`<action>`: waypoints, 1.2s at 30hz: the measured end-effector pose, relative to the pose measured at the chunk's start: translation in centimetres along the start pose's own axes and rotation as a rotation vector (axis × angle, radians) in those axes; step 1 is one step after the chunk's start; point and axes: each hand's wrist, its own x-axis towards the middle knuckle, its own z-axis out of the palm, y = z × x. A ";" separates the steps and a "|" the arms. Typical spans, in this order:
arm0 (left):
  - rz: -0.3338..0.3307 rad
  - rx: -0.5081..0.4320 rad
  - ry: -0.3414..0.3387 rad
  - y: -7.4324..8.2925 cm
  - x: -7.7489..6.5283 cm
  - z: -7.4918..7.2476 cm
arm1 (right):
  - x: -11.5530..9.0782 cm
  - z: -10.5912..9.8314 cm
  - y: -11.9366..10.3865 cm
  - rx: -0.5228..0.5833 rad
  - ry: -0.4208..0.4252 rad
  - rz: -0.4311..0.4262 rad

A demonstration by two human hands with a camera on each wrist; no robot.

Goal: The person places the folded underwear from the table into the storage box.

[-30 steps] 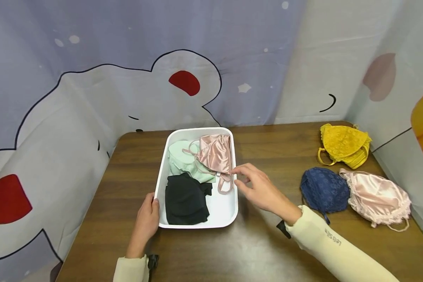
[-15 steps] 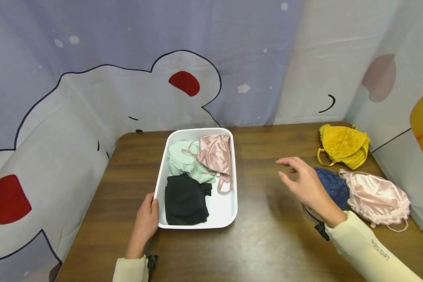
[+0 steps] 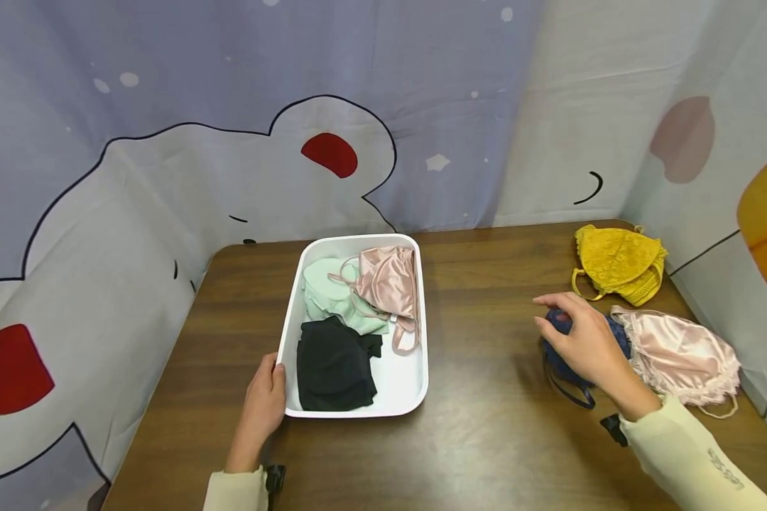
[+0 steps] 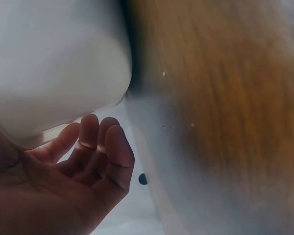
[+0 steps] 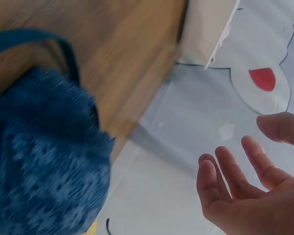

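My left hand (image 3: 264, 399) grips the near left corner of a white plastic bin (image 3: 401, 397); in the left wrist view its fingers curl along the bin's outer wall (image 4: 63, 63). Inside lie a folded pink satin bra (image 3: 390, 278), a mint green garment (image 3: 332, 287) and a folded black garment (image 3: 334, 369). My right hand (image 3: 588, 344) hovers over a navy lace bra (image 3: 618, 336), thumb and fingers spread apart, holding nothing. In the right wrist view the navy bra (image 5: 49, 161) lies left of the fingers, its strap looping up.
Right of the navy bra lies a pale pink satin bra (image 3: 684, 355) with lace trim. A yellow lace bra (image 3: 620, 262) sits behind them at the back right corner. A printed curtain (image 3: 447, 113) closes off the back and sides of the wooden table (image 3: 479, 284).
My right hand has left the bin's right rim and moved right, arriving over the navy bra. The left hand has stayed at the bin, and the garments have not moved.
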 end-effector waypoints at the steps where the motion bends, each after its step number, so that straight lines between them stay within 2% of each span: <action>1: -0.002 0.001 0.000 0.0 0.0 0.0 | -0.1 -0.2 0.2 -0.004 0.007 0.003; 6: -0.013 0.002 -0.010 0.0 0.0 0.0 | -0.4 -1.0 2.0 -0.023 0.039 0.039; 14: -0.014 0.001 -0.018 0.1 0.0 0.0 | -1.4 -2.0 6.1 -0.106 0.045 0.183; 18: -0.007 -0.004 -0.013 0.1 0.0 -0.1 | -2.0 -2.4 7.7 -0.131 0.037 0.214; 24: -0.009 -0.007 -0.010 0.1 0.0 -0.1 | -2.8 -2.4 9.0 -0.137 0.027 0.201; 30: -0.022 -0.006 -0.025 0.2 0.0 -0.1 | -2.9 -2.1 8.3 -0.128 -0.017 0.160; 36: -0.032 -0.005 -0.035 0.2 0.0 -0.1 | -2.8 -1.2 8.0 -0.064 -0.054 0.038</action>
